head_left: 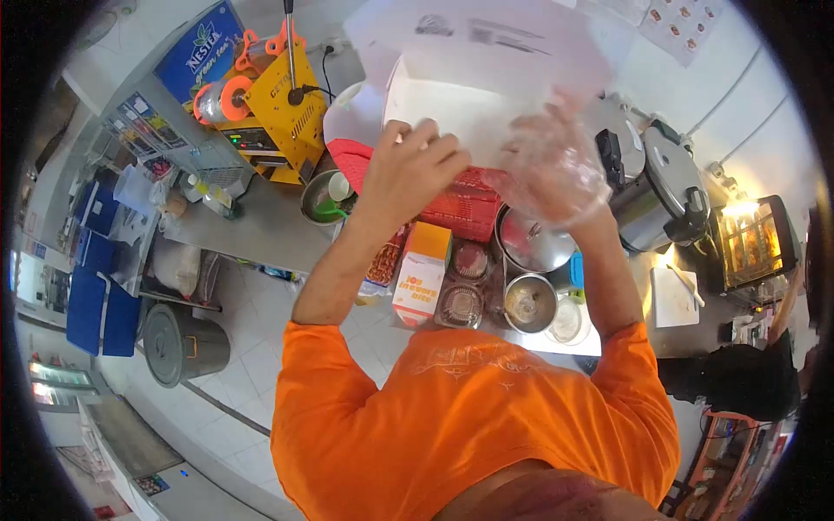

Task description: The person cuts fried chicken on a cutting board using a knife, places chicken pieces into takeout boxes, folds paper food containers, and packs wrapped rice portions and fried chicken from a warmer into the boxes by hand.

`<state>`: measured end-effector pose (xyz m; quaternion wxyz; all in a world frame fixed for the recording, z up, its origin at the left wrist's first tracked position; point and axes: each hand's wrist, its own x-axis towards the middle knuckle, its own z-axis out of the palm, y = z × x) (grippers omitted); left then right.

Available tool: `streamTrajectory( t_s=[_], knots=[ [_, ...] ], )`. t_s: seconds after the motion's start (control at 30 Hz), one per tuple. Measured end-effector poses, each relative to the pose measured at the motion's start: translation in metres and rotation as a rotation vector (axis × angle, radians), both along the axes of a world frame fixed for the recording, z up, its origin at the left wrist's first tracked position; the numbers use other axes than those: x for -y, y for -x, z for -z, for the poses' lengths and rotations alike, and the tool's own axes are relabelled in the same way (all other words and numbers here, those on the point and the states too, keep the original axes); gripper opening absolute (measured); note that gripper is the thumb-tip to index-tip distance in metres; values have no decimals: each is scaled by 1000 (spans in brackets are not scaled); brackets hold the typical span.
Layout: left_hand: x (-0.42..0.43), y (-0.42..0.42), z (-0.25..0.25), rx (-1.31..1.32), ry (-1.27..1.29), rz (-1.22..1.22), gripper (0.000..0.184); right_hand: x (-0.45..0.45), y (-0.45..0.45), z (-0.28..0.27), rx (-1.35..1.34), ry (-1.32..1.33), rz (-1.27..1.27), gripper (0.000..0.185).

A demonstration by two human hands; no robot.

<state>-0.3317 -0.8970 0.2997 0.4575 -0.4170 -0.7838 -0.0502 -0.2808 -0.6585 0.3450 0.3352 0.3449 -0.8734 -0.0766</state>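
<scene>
An open white carton box (460, 108) lies in front of me, its large printed lid (521, 39) raised behind. My left hand (417, 161) is bare, with bent fingers around the box's near left edge; the contact is partly hidden by the hand. At the box's right side is my right hand (556, 169), in a loose clear plastic glove. Motion blurs its fingers, and I cannot make out whether they hold anything. Red baskets (460, 208) show below and between the hands.
Nearer me stand an orange-and-white carton (421, 278), clear lidded tubs (460, 304) and metal bowls (530, 304). A yellow sealing machine (287, 122) is at left. At right are a large pot (665, 191), a white cutting board (676, 297), a lit oven (751, 243) and another person's dark clothing (738, 378).
</scene>
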Motion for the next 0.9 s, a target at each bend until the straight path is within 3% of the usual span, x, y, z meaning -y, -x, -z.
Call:
streamTrajectory(
  t_s=[0.1,0.2,0.23,0.33,0.43,0.53,0.6,0.8,0.9],
  knots=[
    [2,3,35,13,-418,-51,39,-19,46,12,-133,69,-190,33],
    [-10,-2,98,182,-862,61,73,5,50,-37,344,-378,519,48],
    [-18,1,115,259,-1001,132,85,-1,57,-33,279,-341,512,54],
    [-35,7,130,422,-1036,165,100,4,57,-56,453,-461,533,58],
    [-39,24,106,536,-1019,199,99,-1,71,-34,402,-73,283,63],
    [-39,37,97,472,-845,-82,99,11,112,-16,499,239,-6,63],
    [-37,44,97,490,-832,-59,98,52,142,-21,984,649,334,54],
    [-36,65,78,645,-1004,231,99,48,162,-2,1304,973,44,47],
    [-34,89,57,659,-898,413,110,36,163,9,1276,909,-73,39]
  ],
)
